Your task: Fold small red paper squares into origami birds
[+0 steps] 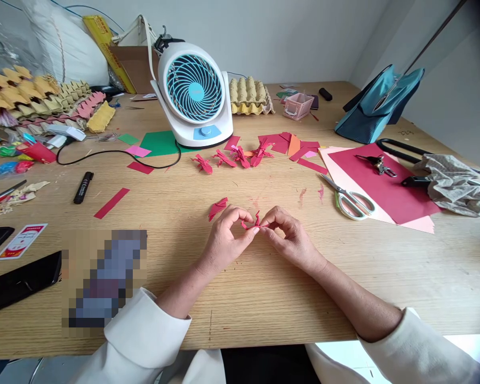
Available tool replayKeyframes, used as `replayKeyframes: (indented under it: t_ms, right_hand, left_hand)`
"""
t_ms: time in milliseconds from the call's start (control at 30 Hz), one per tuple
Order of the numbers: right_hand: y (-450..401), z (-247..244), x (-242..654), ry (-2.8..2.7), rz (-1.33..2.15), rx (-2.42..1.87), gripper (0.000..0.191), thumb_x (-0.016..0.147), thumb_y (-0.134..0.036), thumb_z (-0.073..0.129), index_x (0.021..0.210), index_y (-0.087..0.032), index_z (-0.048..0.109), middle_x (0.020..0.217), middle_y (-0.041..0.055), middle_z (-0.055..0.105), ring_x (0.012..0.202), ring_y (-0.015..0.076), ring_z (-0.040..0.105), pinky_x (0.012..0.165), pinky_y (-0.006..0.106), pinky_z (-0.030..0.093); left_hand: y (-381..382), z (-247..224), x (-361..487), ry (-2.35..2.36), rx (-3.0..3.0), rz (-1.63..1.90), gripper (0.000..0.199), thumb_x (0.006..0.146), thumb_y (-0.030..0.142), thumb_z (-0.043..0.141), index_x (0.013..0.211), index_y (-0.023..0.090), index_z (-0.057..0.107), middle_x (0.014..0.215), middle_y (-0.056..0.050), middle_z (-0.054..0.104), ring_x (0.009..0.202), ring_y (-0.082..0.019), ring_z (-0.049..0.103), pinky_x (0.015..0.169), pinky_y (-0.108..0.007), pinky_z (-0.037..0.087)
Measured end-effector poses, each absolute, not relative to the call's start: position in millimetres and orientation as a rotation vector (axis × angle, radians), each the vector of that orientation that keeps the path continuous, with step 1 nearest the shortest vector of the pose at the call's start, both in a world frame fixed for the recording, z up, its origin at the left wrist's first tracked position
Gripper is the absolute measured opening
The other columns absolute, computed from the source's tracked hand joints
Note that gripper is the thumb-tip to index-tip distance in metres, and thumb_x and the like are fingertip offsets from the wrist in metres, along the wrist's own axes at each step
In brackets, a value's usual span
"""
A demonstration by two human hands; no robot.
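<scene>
A small red folded paper piece (256,220) is pinched between my two hands at the middle of the table. My left hand (232,234) closes thumb and fingertips on its left part. From the other side, the fingertips of my right hand (288,234) hold its right end. Another folded red piece (217,208) lies just beyond my left hand. Farther back, several folded red paper figures (240,157) stand in a row in front of the fan.
A white fan (196,96) stands at the back. Scissors (351,201) and red sheets (384,181) lie right, a blue bag (380,106) behind them. To the left are a black marker (83,188), a red strip (112,203) and a dark phone (22,282).
</scene>
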State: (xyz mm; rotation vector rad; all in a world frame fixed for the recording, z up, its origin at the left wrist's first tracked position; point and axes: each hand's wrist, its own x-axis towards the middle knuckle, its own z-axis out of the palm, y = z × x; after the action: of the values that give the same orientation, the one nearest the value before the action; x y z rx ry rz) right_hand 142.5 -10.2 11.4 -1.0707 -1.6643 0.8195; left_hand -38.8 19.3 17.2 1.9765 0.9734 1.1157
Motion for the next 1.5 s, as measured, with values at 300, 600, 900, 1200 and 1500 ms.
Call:
replayKeyframes:
  t_ms: [300, 600, 900, 1200, 1500]
  right_hand:
    - [-10, 9, 142, -1.627, 0.817, -1.107, 0.011, 0.089, -0.026, 0.064, 0.081, -0.018, 0.062, 0.08, 0.0022, 0.058, 0.072, 0.0141, 0.056, 0.068, 0.029, 0.046]
    - [-9, 10, 145, -1.618, 0.798, -1.056, 0.018, 0.092, -0.032, 0.061, 0.079, -0.02, 0.063, 0.076, 0.0022, 0.058, 0.074, 0.0156, 0.055, 0.07, 0.031, 0.044]
    - [-9, 12, 143, -1.604, 0.768, -1.116, 0.024, 0.092, -0.036, 0.06, 0.076, -0.019, 0.061, 0.074, 0.0017, 0.057, 0.07, 0.0146, 0.054, 0.067, 0.03, 0.043]
    - [-9, 14, 146, -1.631, 0.664, -1.048, 0.01, 0.095, -0.021, 0.054, 0.101, -0.022, 0.062, 0.092, 0.0049, 0.06, 0.082, 0.0168, 0.057, 0.073, 0.033, 0.048]
    - [-9, 19, 151, -1.953, 0.452, -0.909, 0.021, 0.092, -0.012, 0.055, 0.105, -0.024, 0.065, 0.093, 0.0066, 0.057, 0.088, 0.0197, 0.058, 0.076, 0.037, 0.053]
  left_hand:
    - [22, 18, -41, 0.915, 2.109, 1.084, 0.009, 0.084, 0.017, 0.064, 0.076, 0.019, 0.059, 0.09, -0.004, 0.062, 0.09, -0.017, 0.061, 0.08, -0.031, 0.048]
    - [24, 16, -40, 0.937, 2.037, 1.105, 0.005, 0.084, 0.021, 0.064, 0.081, 0.02, 0.061, 0.085, -0.003, 0.065, 0.084, -0.017, 0.062, 0.081, -0.031, 0.049]
    - [24, 16, -43, 0.998, 2.137, 1.076, 0.009, 0.084, 0.025, 0.067, 0.076, 0.021, 0.064, 0.091, -0.002, 0.067, 0.095, -0.019, 0.064, 0.101, -0.04, 0.043]
    - [29, 12, -44, 0.979, 1.752, 0.979, 0.021, 0.08, 0.03, 0.068, 0.065, 0.018, 0.058, 0.075, -0.002, 0.065, 0.076, -0.016, 0.06, 0.076, -0.03, 0.048]
    - [25, 18, -42, 0.901, 1.472, 0.834, 0.023, 0.079, 0.032, 0.069, 0.068, 0.016, 0.057, 0.067, 0.0, 0.063, 0.062, -0.011, 0.056, 0.06, -0.024, 0.044]
